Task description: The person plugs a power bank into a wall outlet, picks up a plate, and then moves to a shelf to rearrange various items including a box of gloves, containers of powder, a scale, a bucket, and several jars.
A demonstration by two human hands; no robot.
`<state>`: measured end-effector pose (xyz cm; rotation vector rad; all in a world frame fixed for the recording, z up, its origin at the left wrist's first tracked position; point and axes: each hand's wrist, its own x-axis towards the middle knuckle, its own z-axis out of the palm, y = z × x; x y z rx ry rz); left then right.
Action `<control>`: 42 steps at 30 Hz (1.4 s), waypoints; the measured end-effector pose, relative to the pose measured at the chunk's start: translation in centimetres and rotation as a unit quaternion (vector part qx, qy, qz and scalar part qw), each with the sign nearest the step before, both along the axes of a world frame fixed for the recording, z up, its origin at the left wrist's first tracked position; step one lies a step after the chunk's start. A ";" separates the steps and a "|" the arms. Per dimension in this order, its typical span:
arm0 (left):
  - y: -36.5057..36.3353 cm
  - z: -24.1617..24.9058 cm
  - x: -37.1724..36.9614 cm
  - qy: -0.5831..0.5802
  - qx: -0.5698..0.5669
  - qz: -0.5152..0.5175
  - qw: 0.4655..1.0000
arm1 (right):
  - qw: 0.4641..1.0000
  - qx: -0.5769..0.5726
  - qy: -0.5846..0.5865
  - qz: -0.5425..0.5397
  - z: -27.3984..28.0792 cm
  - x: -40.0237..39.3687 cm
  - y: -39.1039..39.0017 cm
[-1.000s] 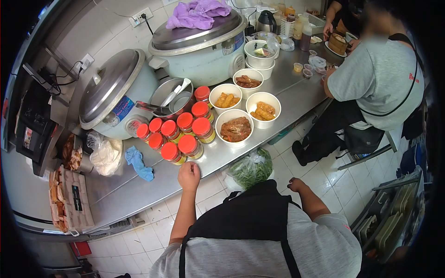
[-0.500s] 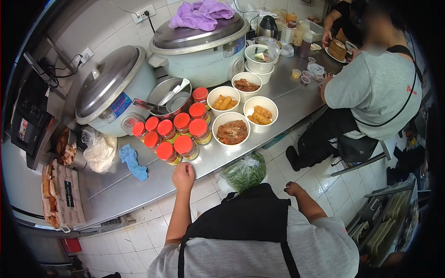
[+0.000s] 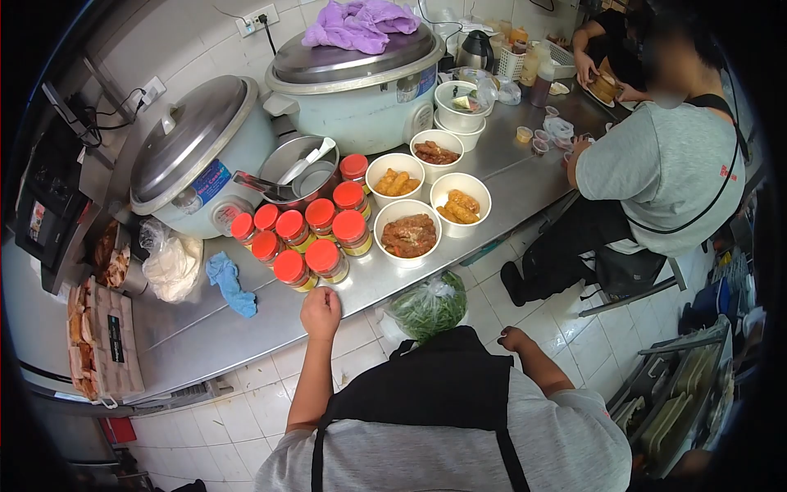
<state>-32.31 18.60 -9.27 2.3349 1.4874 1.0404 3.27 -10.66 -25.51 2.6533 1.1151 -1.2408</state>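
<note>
My left hand (image 3: 320, 312) is curled into a fist at the front edge of the steel counter (image 3: 197, 340); nothing shows in it. Just beyond it stand several red-lidded jars (image 3: 325, 258) in a cluster. My right hand (image 3: 515, 338) hangs in the air over the floor, fingers curled in, with nothing visible in it. Right of the jars are white bowls of food: one with dark brown sauced meat (image 3: 408, 236), two with golden-brown pieces (image 3: 397, 182), and another reddish-brown one (image 3: 435, 152) behind. A bag of green vegetables (image 3: 429, 307) sits below the counter edge.
Two large rice cookers (image 3: 348, 98) stand at the back, one topped by a purple cloth (image 3: 358, 25). A metal pot (image 3: 302, 168) holds utensils. A blue cloth (image 3: 231, 283) lies at left. A seated co-worker (image 3: 668, 180) and another person (image 3: 602, 45) are at the right.
My hands keep nearly the same pose, while the view has shifted slightly. At the far right, the other person's hands and the round brown container have moved a little.
</note>
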 end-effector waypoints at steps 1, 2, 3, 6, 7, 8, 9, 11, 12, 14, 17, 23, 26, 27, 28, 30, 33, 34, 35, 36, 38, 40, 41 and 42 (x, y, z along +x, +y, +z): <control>-0.1 0.1 0.0 -0.001 -0.001 0.000 1.000 | 1.000 0.000 -0.002 0.003 0.1 -0.1 0.1; -0.1 0.2 0.0 -0.002 -0.001 0.000 1.000 | 1.000 0.000 -0.005 0.006 0.2 -0.2 0.1; -0.1 0.1 0.0 -0.003 -0.001 -0.001 1.000 | 1.000 0.001 -0.007 0.010 0.3 -0.2 0.2; 0.0 0.0 -0.1 -0.005 0.002 -0.004 1.000 | 1.000 -0.003 -0.008 0.009 0.3 -0.4 0.5; 0.1 0.0 -0.1 -0.005 0.004 -0.006 1.000 | 1.000 -0.002 -0.007 0.010 0.3 -0.4 0.7; 0.0 0.0 -0.1 -0.006 0.005 -0.007 1.000 | 1.000 -0.002 -0.006 0.012 0.2 -0.5 0.8; 0.0 0.0 -0.1 -0.006 0.007 -0.008 1.000 | 1.000 -0.002 -0.005 0.014 0.2 -0.6 0.9; 0.0 0.2 -0.1 -0.005 0.010 -0.010 1.000 | 1.000 0.004 -0.005 0.019 0.3 -0.8 1.3; 0.0 0.3 -0.1 -0.007 0.009 -0.011 1.000 | 1.000 0.008 -0.004 0.022 0.3 -0.9 1.5; 0.0 0.3 -0.1 -0.012 0.006 -0.013 1.000 | 1.000 0.008 -0.007 0.030 0.0 -1.1 1.9; 0.1 0.1 -0.3 -0.011 0.007 -0.020 1.000 | 0.999 0.020 -0.008 0.042 -0.7 -1.4 2.2; 0.1 0.2 -0.5 -0.021 -0.003 -0.027 0.999 | 0.999 0.020 -0.009 0.046 -0.3 -2.2 3.1; 0.2 -0.3 -0.6 -0.022 0.003 -0.033 0.999 | 0.999 -0.005 0.005 0.036 0.6 -2.8 3.3; 0.4 -0.8 -0.8 -0.032 0.021 -0.041 0.998 | 1.000 0.000 0.007 0.026 0.4 -2.9 3.2; 0.7 -1.3 -0.8 -0.043 0.040 -0.055 0.997 | 1.000 -0.001 0.002 0.031 0.0 -3.1 3.2; 0.3 -0.7 -0.7 -0.031 0.014 -0.050 0.998 | 1.000 -0.004 -0.001 0.016 0.0 -3.5 2.8; 0.2 -0.7 -0.7 -0.036 -0.003 -0.057 0.998 | 1.000 -0.006 0.003 -0.017 -0.2 -3.8 2.0; 0.1 -0.5 -0.7 -0.034 -0.010 -0.057 0.998 | 1.000 -0.005 0.002 -0.022 -1.0 -3.8 1.7; 0.0 -0.5 -0.8 -0.032 -0.016 -0.056 0.998 | 1.000 -0.005 0.001 -0.025 -1.2 -3.8 1.4; 0.1 -0.7 -0.9 -0.033 -0.015 -0.063 0.997 | 1.000 -0.017 0.001 -0.025 -1.4 -3.9 1.0; 0.5 -1.3 -1.1 -0.034 -0.013 -0.082 0.996 | 0.998 -0.043 0.004 -0.044 -0.8 -4.4 0.1; 0.4 -1.3 -1.0 -0.028 -0.013 -0.083 0.996 | 0.997 -0.056 0.006 -0.053 -1.3 -4.7 -1.1; 0.4 -1.1 -1.1 -0.026 -0.012 -0.078 0.997 | 0.997 -0.063 0.007 -0.049 -1.8 -4.8 -1.6; 0.3 -0.8 -1.0 -0.024 -0.019 -0.082 0.996 | 0.997 -0.070 0.008 -0.040 -2.3 -4.9 -2.1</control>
